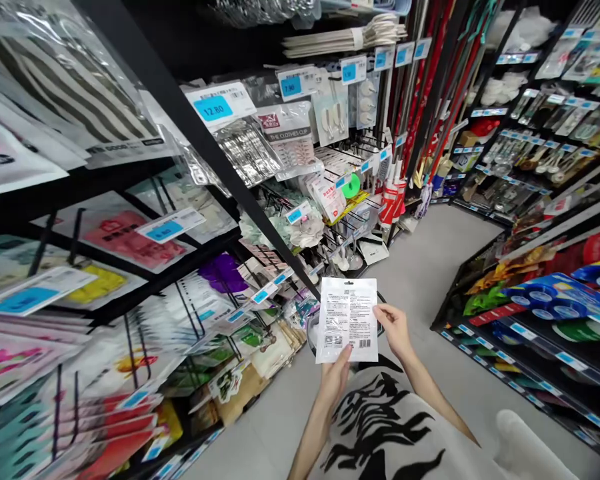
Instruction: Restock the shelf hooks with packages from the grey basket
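One striped item [65,80] far left, in clear creased plastic. Price tag [213,107] reads 12.80; beyond it, glossy grey packet [291,137], "THE CLOTHES", last word unclear. Centre: left hand [334,377] pinching the bottom edge of a flat white rectangular pouch [349,317], smooth film, slotted top, print too small to read, barcode lower right. Right hand [393,323] pinches its right edge. Far right: shiny blue packs [545,297] on shelving.
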Demonstrator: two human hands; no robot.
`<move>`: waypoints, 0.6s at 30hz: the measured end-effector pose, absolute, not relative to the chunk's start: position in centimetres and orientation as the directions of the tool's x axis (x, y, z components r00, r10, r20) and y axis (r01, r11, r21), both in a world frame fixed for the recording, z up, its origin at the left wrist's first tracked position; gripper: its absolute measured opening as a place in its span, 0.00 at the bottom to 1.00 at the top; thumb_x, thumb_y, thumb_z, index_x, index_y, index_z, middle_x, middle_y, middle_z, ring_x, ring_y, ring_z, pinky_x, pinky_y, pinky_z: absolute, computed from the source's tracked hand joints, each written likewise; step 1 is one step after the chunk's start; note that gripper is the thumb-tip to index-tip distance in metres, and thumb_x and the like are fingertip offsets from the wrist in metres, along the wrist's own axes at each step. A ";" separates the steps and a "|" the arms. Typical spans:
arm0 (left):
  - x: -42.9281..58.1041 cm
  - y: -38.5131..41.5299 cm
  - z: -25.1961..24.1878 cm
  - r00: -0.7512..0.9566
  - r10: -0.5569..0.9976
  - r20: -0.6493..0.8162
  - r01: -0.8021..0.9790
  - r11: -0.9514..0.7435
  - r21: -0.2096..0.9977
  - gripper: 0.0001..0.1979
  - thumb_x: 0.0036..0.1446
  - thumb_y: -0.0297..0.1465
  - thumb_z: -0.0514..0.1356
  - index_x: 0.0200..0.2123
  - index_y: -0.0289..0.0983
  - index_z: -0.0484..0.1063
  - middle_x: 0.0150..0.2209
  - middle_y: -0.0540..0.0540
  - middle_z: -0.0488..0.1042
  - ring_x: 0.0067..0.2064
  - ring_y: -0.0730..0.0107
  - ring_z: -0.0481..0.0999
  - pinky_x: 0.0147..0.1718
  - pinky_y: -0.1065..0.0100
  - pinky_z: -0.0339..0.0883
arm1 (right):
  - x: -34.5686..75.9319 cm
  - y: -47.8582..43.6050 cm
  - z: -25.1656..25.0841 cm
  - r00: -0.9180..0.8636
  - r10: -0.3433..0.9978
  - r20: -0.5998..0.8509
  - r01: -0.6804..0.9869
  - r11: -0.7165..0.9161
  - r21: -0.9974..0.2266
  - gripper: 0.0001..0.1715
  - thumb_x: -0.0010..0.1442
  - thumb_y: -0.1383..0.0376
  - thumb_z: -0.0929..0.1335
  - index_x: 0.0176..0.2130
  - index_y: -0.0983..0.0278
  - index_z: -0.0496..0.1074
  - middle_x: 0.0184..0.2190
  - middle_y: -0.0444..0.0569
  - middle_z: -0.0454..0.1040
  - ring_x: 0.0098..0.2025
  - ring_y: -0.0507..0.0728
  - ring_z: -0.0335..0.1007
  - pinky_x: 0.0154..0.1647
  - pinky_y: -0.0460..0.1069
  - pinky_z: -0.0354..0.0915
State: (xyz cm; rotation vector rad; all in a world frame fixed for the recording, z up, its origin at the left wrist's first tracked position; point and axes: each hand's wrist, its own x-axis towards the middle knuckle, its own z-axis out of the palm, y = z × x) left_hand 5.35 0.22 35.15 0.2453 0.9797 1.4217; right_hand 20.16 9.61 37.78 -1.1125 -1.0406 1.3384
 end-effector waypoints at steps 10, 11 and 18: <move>6.1 -2.2 35.1 -0.163 0.907 -0.388 -0.684 0.179 0.707 0.32 0.51 0.38 0.74 0.59 0.40 0.75 0.58 0.38 0.77 0.63 0.48 0.72 0.66 0.53 0.62 | 22.4 6.4 38.0 0.037 0.994 -0.102 -0.258 -0.089 -0.962 0.20 0.55 0.48 0.76 0.33 0.63 0.80 0.26 0.47 0.78 0.28 0.54 0.69 0.30 0.48 0.65; 6.2 -1.9 35.2 -0.172 0.909 -0.381 -0.681 0.170 0.712 0.30 0.52 0.39 0.73 0.58 0.39 0.75 0.58 0.38 0.77 0.63 0.48 0.72 0.65 0.53 0.62 | 22.9 6.6 38.0 0.046 0.994 -0.095 -0.266 -0.079 -0.961 0.20 0.56 0.48 0.75 0.34 0.63 0.80 0.27 0.47 0.78 0.29 0.55 0.70 0.31 0.48 0.66; 9.5 1.8 35.5 -0.176 0.921 -0.347 -0.615 0.172 0.770 0.24 0.54 0.44 0.70 0.50 0.37 0.81 0.53 0.38 0.80 0.60 0.50 0.75 0.62 0.54 0.66 | 29.0 7.3 37.2 0.044 0.995 -0.094 -0.266 -0.079 -0.961 0.21 0.58 0.47 0.74 0.35 0.62 0.80 0.27 0.46 0.77 0.23 0.52 0.66 0.26 0.48 0.64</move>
